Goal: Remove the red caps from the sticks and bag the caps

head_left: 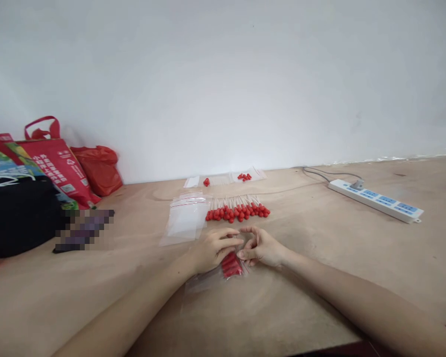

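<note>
A small clear zip bag [232,266] with red contents lies on the table right in front of me. My left hand [213,249] reaches over its left and upper side, with the fingers bent onto the plastic. From the other side my right hand [263,248] holds the bag's right edge, its thumb against the plastic and its index finger arched. The fingertips of both hands nearly meet above the bag. Just beyond them lies a row of white sticks with red heads [238,212]. A stack of flat clear zip bags [188,218] lies left of that row.
Farther back, by the wall, are more red-tipped pieces [244,177] on clear plastic. A white power strip [375,200] with a plugged-in cord lies at right. Red shopping bags [59,168] and a black bag [20,215] stand at left, beside a blurred-out dark object [83,232].
</note>
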Demonstrator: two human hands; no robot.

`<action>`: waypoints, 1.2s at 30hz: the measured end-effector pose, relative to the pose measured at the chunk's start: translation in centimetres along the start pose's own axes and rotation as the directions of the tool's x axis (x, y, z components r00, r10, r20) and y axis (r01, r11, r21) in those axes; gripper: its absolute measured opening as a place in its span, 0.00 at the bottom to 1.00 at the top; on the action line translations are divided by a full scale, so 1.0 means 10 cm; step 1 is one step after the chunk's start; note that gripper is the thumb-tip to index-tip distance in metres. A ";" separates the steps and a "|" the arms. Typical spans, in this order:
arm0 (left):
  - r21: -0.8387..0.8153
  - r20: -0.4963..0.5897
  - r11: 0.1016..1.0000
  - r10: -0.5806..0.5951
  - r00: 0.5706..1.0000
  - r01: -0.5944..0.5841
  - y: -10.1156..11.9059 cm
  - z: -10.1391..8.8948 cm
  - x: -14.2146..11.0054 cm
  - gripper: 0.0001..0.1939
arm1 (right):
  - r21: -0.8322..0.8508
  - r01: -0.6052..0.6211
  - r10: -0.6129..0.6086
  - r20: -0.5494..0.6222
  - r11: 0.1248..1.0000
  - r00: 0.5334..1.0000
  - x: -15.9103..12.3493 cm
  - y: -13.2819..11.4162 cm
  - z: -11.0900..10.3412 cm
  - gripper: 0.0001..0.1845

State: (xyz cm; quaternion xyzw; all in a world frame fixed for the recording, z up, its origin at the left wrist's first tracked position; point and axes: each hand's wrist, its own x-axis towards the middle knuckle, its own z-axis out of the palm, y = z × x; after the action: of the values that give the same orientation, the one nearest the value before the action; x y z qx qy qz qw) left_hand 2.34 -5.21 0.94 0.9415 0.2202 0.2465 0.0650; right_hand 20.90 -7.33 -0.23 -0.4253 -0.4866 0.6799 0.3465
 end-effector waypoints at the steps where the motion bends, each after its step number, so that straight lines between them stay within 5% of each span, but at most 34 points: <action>1: 0.025 -0.014 0.999 0.038 0.999 -0.038 -0.02 0.01 0.02 0.12 | 0.001 0.006 -0.006 0.005 1.000 1.000 0.00 0.00 -0.01 0.47; 12: 0.107 -0.089 0.987 0.131 0.987 -0.121 0.01 0.02 0.09 0.10 | 0.015 0.034 -0.035 0.049 0.999 0.998 0.00 0.02 -0.04 0.44; 23: 0.090 -0.034 0.989 0.123 0.992 -0.120 0.05 0.03 0.08 0.12 | -0.079 0.026 -0.020 0.078 0.997 0.997 -0.01 -0.01 -0.06 0.11; 27: 0.033 -0.006 0.997 0.066 0.998 -0.066 0.02 0.03 0.05 0.11 | -0.223 0.248 -0.218 0.153 0.943 0.964 -0.05 0.04 -0.07 0.05; 30: -0.015 -0.032 1.000 0.016 0.999 -0.016 -0.02 0.05 0.01 0.10 | -0.461 0.498 -0.460 0.201 0.735 0.865 -0.07 0.07 -0.08 0.10; 33: -0.046 -0.035 0.999 -0.002 0.999 0.000 -0.05 0.06 -0.02 0.09 | -0.679 0.660 -0.664 0.336 0.320 0.668 -0.04 0.08 -0.10 0.11; 36: -0.014 -0.004 1.000 -0.001 1.000 0.001 -0.05 0.05 -0.01 0.09 | -0.733 0.679 -0.696 0.507 -0.040 0.507 0.01 0.09 -0.14 0.14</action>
State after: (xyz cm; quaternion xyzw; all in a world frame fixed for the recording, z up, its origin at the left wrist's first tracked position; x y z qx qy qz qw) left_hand 2.28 -4.85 0.35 0.9404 0.2192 0.2500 0.0714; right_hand 22.07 -6.95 -1.31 -0.2403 -0.9009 0.0408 0.3590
